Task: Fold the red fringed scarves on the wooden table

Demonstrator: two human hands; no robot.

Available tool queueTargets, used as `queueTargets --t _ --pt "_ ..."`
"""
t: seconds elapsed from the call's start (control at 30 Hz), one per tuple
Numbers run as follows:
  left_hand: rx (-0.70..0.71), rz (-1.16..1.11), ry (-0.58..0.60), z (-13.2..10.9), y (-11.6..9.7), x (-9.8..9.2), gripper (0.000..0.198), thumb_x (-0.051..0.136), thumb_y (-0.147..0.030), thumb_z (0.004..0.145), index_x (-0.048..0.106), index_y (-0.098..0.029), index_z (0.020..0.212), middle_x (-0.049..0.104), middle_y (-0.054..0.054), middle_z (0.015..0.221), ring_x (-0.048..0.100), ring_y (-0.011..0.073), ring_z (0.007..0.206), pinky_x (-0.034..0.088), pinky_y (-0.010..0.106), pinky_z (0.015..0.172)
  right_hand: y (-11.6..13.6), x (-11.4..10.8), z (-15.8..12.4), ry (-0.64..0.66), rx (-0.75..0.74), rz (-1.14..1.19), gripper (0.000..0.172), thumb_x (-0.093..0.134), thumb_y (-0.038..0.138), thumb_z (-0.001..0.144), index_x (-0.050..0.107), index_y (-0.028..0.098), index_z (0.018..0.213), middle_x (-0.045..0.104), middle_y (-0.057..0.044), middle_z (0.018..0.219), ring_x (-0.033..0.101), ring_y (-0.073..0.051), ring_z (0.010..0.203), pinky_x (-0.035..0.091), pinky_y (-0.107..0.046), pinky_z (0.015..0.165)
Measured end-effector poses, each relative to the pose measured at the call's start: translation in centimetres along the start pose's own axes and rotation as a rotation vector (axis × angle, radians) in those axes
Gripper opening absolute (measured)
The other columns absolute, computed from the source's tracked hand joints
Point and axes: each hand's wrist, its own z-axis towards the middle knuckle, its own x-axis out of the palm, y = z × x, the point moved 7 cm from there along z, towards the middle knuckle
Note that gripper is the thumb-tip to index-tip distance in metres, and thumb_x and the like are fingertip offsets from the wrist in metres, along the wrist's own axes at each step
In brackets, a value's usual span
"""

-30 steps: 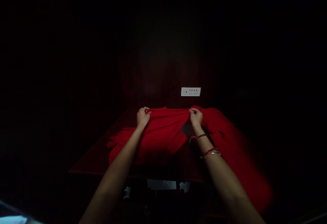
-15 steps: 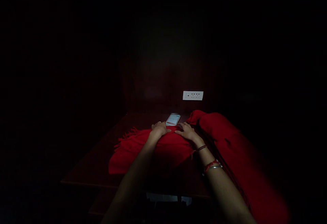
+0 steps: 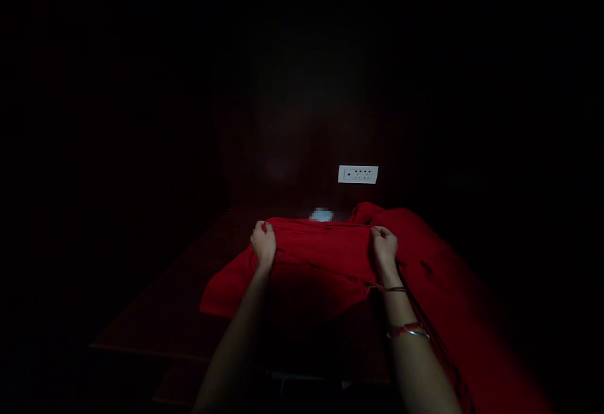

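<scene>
Pinching cloth [image 3: 325, 245] by its upper edge, left hand [image 3: 264, 245] and right hand [image 3: 385, 247] stretch it. An outlet [image 3: 358, 174] sits beyond.

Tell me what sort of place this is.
Probably a dim room indoors, though most is too dark to tell: a socket on the wall, a dark table and red cloth on it.

- A person's left arm [image 3: 238, 335] and right arm [image 3: 418, 367] stretch forward.
- Left hand [image 3: 264, 244] curls in a pinch.
- Right hand [image 3: 385, 247] grips nearly level, well apart.
</scene>
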Motion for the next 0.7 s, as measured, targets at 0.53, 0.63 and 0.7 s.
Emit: queueTargets --t 0.53,0.63,0.7 --pt "0.875 0.217 0.4 -7.9 -7.2 6.8 0.022 0.038 -0.022 0.082 0.054 -0.018 0.095 0.059 0.004 0.095 0.051 0.015 0.089 0.031 0.031 0.087 6.6 6.9 -6.9 0.376 -0.627 -0.473 0.039 0.041 0.028 0.078 0.042 0.025 0.117 0.055 -0.007 0.106 0.044 -0.021 0.099 0.029 -0.041 0.085" --pt "0.857 0.183 0.37 -7.4 -7.5 6.0 0.019 0.039 -0.021 0.082 0.057 -0.019 0.088 0.059 0.002 0.088 0.052 0.0138 0.083 0.035 0.026 0.079 6.2 7.0 -6.5 0.474 -0.59 -0.422 0.026 0.04 0.029 0.079 0.056 0.024 0.1 0.061 -0.006 0.091 0.051 -0.019 0.087 0.035 -0.033 0.077" --pt "0.756 0.215 0.293 -6.3 -7.2 4.9 0.018 0.039 -0.021 0.081 0.057 -0.019 0.085 0.059 0.002 0.084 0.052 0.0143 0.081 0.035 0.026 0.077 5.7 6.0 -5.2 0.457 -0.5 -0.302 0.026 0.037 0.028 0.08 0.061 0.021 0.085 0.063 -0.005 0.085 0.054 -0.017 0.08 0.036 -0.026 0.071"
